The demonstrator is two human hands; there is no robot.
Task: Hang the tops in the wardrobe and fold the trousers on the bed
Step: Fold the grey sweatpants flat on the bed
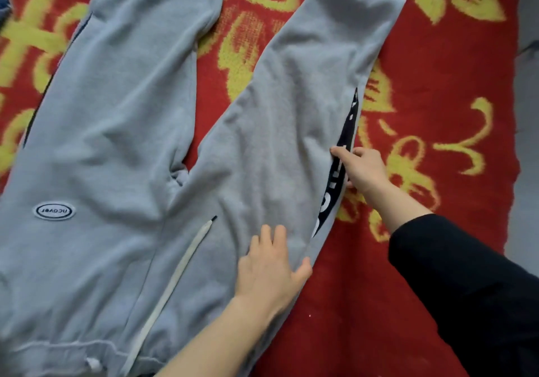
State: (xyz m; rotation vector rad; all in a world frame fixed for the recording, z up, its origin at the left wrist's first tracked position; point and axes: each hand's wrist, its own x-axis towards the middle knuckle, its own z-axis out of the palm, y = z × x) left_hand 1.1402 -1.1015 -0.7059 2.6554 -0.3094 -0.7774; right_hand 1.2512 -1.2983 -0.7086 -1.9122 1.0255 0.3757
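Trousers: grey sweat trousers (140, 131) spread flat on the bed's red-and-yellow blanket (437, 85); waistband (58, 347) at 7 o'clock, legs splayed toward 11 and 1 o'clock, a wedge of blanket showing between them.

Left hand: left hand (271, 266) laid palm down, fingers straight, on the hip of the 1 o'clock leg, at about 6 o'clock in the view, near the white drawstring (180, 268).

Right hand: right hand (366, 169) at about 3 o'clock, reaching from a black sleeve (466, 289) to the outer edge of the same leg, forefinger stretched across the dark lettered side stripe (347, 131); impossible to tell whether the other fingers curl under the edge.

Handling: judged soft, thick and limp, light for its bulk; no stiffness to keep a shape, so likely to sag and crease when lifted; probably little slip against the woolly blanket; nothing fragile.

Where to take hold: probably best along the outer seam of the 1 o'clock leg, one grip by the hip and one further toward the cuff, swinging it toward 9 o'clock onto the other leg.

Stage: no fold made yet, by the look of it; cloth lying flat under both hands.
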